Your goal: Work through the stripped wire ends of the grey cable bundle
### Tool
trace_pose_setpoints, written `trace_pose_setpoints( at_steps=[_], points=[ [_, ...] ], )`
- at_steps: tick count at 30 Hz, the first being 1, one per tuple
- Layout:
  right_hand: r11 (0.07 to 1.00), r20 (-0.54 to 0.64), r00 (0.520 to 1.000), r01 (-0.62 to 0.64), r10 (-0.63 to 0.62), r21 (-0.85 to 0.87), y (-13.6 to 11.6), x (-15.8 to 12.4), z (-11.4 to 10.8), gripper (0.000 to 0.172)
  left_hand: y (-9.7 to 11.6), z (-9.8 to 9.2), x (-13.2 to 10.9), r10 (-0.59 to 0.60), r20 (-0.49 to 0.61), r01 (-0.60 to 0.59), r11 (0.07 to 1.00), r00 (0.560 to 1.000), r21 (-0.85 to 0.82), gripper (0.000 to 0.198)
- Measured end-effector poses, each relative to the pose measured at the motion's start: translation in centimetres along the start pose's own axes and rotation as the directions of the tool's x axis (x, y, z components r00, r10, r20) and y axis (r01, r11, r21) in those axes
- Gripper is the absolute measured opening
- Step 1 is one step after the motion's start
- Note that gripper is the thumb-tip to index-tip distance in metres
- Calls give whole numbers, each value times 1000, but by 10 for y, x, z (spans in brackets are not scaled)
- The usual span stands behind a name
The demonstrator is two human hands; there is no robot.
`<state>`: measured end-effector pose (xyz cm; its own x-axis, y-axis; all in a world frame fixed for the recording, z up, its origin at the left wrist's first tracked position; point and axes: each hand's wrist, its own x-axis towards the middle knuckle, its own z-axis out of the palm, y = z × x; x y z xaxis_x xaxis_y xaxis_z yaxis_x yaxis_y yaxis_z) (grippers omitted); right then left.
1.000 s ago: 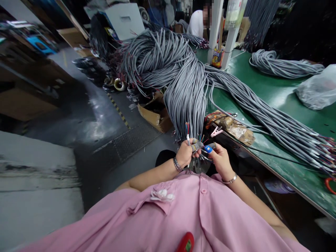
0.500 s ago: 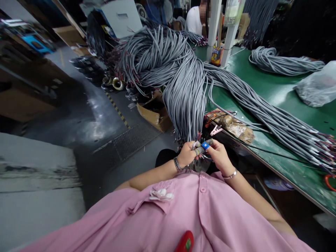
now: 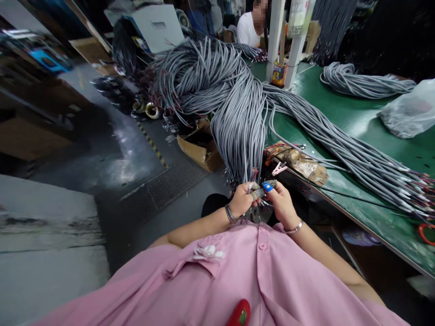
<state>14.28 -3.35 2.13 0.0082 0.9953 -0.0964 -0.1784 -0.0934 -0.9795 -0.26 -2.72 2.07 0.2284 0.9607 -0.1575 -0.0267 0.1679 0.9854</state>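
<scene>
My left hand [image 3: 240, 199] is closed around the stripped end of a grey cable [image 3: 251, 183], with thin coloured wires fanning out above the fingers. My right hand [image 3: 280, 203] is pinched right beside it, touching the same wire ends; a blue cap covers one fingertip and knitted covers sit on others. Both hands meet in front of my pink shirt, just below a thick hanging bundle of grey cables [image 3: 239, 127]. What the right fingers pinch is too small to name.
A green table [image 3: 360, 122] runs along the right, with long cable bundles [image 3: 353, 156], a plastic bag [image 3: 408, 113] and brown clutter at its edge [image 3: 299, 160]. A cardboard box [image 3: 199, 147] stands on the dark floor. Another person [image 3: 249, 25] sits at the far end.
Both hands rose slightly and drew together under the hanging bundle. The wire end that stuck up from the left fist now sits lower, between the two hands.
</scene>
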Motion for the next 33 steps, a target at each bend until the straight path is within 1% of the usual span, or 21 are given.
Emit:
trace_pose_setpoints(
  at_steps=[3,6,10,12,14,16,19,22,27,33],
  points=[
    [999,28,1000,2,0,-37,-3,0,0,27,-1,-1,0,-17,2,17,1000,1000,0,25],
    [1000,-22,1000,-10,9,-7,1,0,3,25,0,0,0,-18,8,18,1000,1000,-10,28],
    [985,-159,985,-41,68,166,6,3,4,25,1,1,0,-10,1,10,1000,1000,-24,30],
    [964,-178,979,-52,101,261,6,6,1,28,1,0,0,-10,-13,9,999,1000,-35,31],
    [946,-148,981,-74,127,317,6,6,-3,32,1,-2,0,-20,-40,17,998,999,-65,33],
    [942,-91,985,-113,148,315,6,5,-8,36,2,-4,0,-28,-72,20,995,997,-102,33],
    [961,5,989,-142,145,237,6,0,-10,33,4,-4,0,-27,-92,17,993,995,-116,32],
    [984,59,995,-92,84,155,1,-4,-7,31,4,-2,0,-22,-80,13,994,997,-109,31],
    [996,36,999,-39,36,86,-3,-3,-2,26,0,0,0,-18,-71,10,994,997,-106,33],
    [986,10,999,-53,53,156,10,-3,-4,22,-1,0,1,-9,-92,-3,991,996,-132,34]
  ],
)
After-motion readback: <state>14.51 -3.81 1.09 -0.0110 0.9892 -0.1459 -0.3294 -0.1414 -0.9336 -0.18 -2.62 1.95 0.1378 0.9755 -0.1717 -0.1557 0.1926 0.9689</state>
